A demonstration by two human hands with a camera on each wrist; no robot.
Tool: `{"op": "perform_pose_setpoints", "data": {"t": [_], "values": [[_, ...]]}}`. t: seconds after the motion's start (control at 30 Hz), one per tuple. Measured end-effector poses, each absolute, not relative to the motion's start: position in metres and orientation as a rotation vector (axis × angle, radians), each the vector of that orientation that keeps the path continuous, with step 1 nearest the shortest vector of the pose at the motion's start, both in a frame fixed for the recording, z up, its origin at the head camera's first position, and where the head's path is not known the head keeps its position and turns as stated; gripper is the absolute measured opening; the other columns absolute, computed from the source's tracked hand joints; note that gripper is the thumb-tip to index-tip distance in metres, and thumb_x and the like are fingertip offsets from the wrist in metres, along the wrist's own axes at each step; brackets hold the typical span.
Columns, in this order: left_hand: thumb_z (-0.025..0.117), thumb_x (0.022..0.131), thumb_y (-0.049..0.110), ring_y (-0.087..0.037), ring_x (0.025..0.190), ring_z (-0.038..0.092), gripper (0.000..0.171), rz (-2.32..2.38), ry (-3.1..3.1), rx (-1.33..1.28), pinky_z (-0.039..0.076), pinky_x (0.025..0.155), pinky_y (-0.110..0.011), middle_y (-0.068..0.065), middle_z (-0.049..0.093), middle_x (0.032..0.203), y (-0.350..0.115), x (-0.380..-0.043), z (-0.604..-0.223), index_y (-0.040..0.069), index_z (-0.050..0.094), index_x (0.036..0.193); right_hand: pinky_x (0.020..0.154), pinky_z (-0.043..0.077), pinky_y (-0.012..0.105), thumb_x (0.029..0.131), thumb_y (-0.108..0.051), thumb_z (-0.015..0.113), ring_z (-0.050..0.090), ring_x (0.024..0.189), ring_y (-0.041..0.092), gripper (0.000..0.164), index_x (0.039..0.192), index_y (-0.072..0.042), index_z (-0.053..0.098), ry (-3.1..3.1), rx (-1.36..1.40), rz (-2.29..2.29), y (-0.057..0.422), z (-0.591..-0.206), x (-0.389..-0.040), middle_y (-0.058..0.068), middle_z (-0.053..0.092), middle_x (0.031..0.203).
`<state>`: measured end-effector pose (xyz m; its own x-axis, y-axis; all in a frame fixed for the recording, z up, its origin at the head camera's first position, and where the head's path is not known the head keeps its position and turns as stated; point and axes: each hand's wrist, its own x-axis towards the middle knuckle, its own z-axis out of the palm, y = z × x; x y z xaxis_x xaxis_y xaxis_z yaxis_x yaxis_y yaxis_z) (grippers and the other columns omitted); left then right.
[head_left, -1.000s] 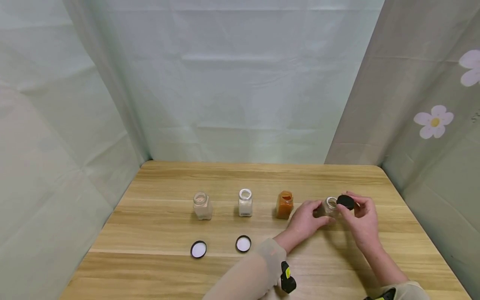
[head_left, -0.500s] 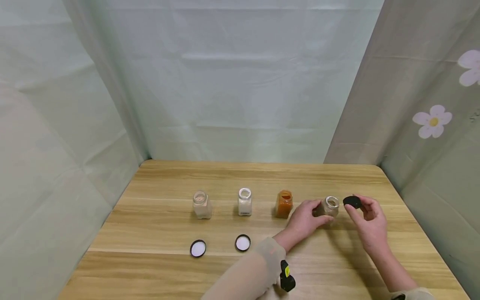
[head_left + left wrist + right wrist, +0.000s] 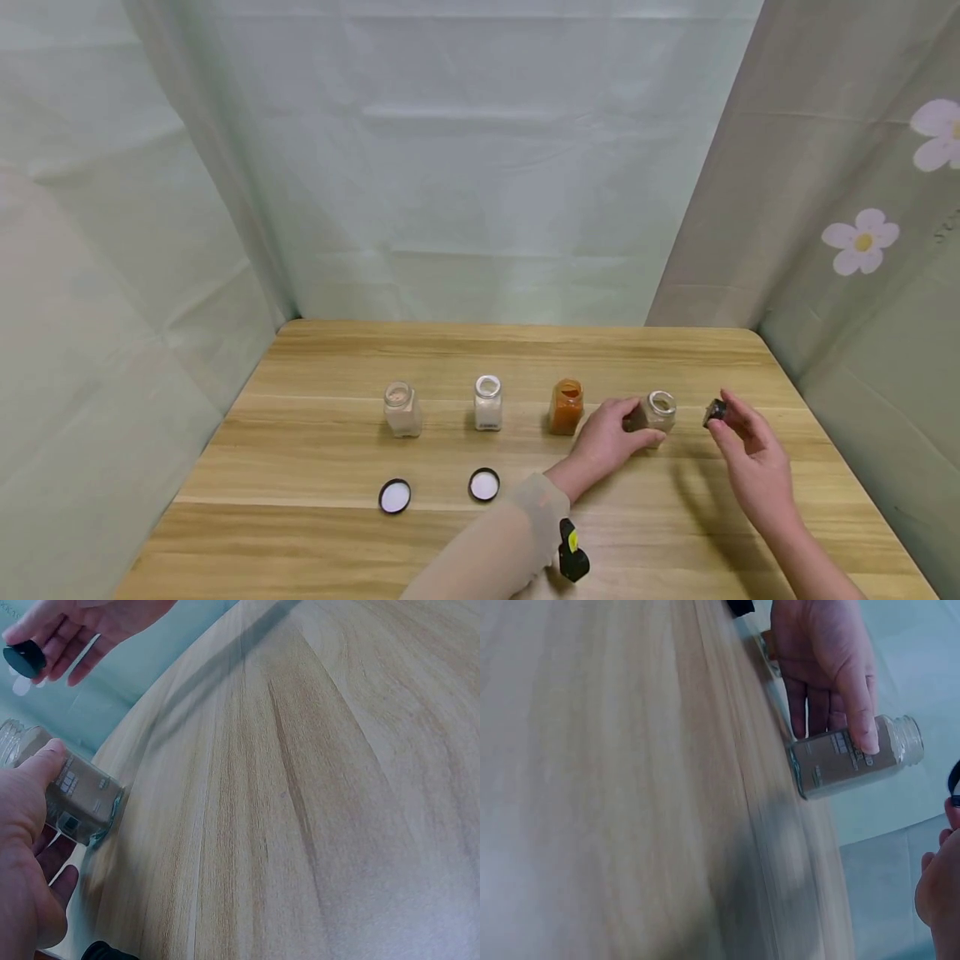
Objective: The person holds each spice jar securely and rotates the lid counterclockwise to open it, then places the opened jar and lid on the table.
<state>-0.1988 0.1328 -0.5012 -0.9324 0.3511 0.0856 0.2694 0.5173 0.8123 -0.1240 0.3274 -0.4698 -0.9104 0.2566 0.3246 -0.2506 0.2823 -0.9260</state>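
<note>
My left hand grips a glass jar of grey-brown powder at the right end of a row of jars. The jar stands upright on the table with its mouth uncovered; its printed side and threaded neck show in the right wrist view, where the left hand holds it between thumb and fingers. To the right of that jar, my right hand pinches a black lid between thumb and fingers, raised above the table and tilted on edge. The lid also appears in the left wrist view.
Left of my hands stand uncovered jars: one with orange-red powder, one with white contents and one with pale beige powder. Two black-rimmed lids lie white side up nearer the front of the wooden table. Cloth curtains surround it.
My right hand has moved right, away from the jar's mouth, carrying the black lid and turning it from flat to on edge. The left hand stays on the jar.
</note>
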Motion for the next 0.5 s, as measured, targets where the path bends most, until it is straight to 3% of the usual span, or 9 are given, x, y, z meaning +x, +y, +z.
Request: {"op": "perform_pose_setpoints", "data": {"t": [0.13,0.23,0.5], "values": [[0.081,0.086,0.050,-0.004,0.114,0.057,0.061,1.410,2.645,0.543,0.047,0.098,-0.024,0.009,0.064,0.123,0.133,-0.199,-0.500,0.025,0.064,0.140,0.089,0.044,0.007,0.096,-0.006,0.073,0.053,0.115,-0.003,0.038,0.132,-0.002,0.062,-2.260,-0.108,1.601,0.331,-0.468,-0.119,-0.010,0.060,0.121],[0.080,0.086,0.050,-0.005,0.116,0.057,0.063,1.409,2.643,0.539,0.047,0.099,-0.025,0.009,0.064,0.126,0.133,-0.199,-0.500,0.025,0.063,0.141,0.089,0.040,0.005,0.094,-0.018,0.078,0.049,0.113,-0.008,0.043,0.132,-0.002,0.065,-2.408,-0.152,1.444,0.335,-0.467,-0.116,-0.011,0.062,0.122],[0.080,0.086,0.051,-0.005,0.116,0.057,0.065,1.397,2.646,0.531,0.047,0.099,-0.025,0.008,0.064,0.127,0.133,-0.198,-0.501,0.024,0.062,0.143,0.089,0.034,0.004,0.090,-0.031,0.081,0.046,0.112,-0.004,0.051,0.131,-0.003,0.068,-2.707,-0.010,1.171,0.337,-0.478,-0.107,0.015,0.065,0.128]]}}
